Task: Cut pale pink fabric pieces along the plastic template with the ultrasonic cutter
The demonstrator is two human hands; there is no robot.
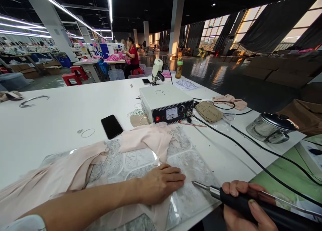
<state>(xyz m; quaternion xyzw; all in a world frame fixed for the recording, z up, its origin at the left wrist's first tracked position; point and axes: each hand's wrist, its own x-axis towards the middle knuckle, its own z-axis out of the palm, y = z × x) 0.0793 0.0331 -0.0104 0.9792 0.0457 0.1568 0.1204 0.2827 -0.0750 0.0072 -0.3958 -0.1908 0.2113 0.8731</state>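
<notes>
My left hand (161,183) lies flat, fingers together, on pale pink fabric (153,138) spread over a clear scuffed plastic sheet (191,167) on the white table (57,117). My right hand (245,207) grips the black handle of a cutting tool (254,204); its metal tip (201,185) points left, just right of my left fingertips. A black cable (241,147) runs from the handle side up to a white control box (166,105) with a meter and knobs.
A black phone (111,126) lies left of the box, with thin rings (88,133) nearby. A steel-lidded glass pot (270,127), tan and pink fabric pieces (227,101) and a bottle (178,69) stand farther right. A person in red (133,56) works at a distant table.
</notes>
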